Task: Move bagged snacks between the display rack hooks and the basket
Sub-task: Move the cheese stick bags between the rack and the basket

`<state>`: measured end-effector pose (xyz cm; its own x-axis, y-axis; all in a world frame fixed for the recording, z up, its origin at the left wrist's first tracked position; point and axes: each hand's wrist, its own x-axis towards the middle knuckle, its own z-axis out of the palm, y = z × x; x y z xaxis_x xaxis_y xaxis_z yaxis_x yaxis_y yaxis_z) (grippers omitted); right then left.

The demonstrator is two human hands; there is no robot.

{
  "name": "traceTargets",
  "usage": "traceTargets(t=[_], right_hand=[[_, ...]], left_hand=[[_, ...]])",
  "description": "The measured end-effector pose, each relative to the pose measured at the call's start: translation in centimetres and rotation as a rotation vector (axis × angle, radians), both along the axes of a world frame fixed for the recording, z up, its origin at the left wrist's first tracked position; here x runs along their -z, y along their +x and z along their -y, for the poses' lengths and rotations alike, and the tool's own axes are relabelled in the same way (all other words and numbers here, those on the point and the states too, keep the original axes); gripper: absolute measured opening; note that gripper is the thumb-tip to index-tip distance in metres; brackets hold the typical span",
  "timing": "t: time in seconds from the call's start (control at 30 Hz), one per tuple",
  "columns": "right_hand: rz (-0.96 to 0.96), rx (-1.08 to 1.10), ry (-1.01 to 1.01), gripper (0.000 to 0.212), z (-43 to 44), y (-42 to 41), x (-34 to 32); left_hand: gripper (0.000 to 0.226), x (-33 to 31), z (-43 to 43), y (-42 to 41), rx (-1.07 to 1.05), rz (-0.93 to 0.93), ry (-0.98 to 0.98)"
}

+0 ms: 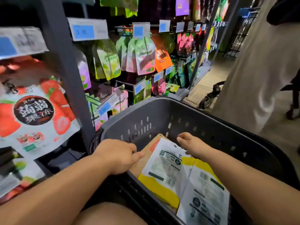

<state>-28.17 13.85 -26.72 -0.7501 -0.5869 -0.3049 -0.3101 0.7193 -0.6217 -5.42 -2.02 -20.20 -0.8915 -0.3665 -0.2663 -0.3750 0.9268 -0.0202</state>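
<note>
Cannot tell whether left hand [116, 156] or right hand [190, 143] actually grips the white bag [167, 161] just beneath them in the basket [211, 127]; risks dragging the neighbouring bag [206, 192] along if lifted carelessly.

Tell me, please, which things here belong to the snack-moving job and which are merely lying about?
Job: grey basket; yellow-and-white bags inside it; hanging snack bags; display rack.
Lying about: blue price tags; person in pale clothing.
</note>
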Motion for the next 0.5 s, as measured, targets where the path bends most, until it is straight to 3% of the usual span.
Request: traceTargets(t=[0.37,0.5], right_hand=[[0.092,-0.061,-0.052,0.030,0.0,-2.7,0.7],[-0.006,-0.179,0.192,0.031,-2.3,-2.9,0.6]], left_hand=[[0.057,0.9,-1.7,1.2,-0.079,0.046,0.008],[0.057,0.9,-2.3,1.9,-0.121,0.007,0.013]])
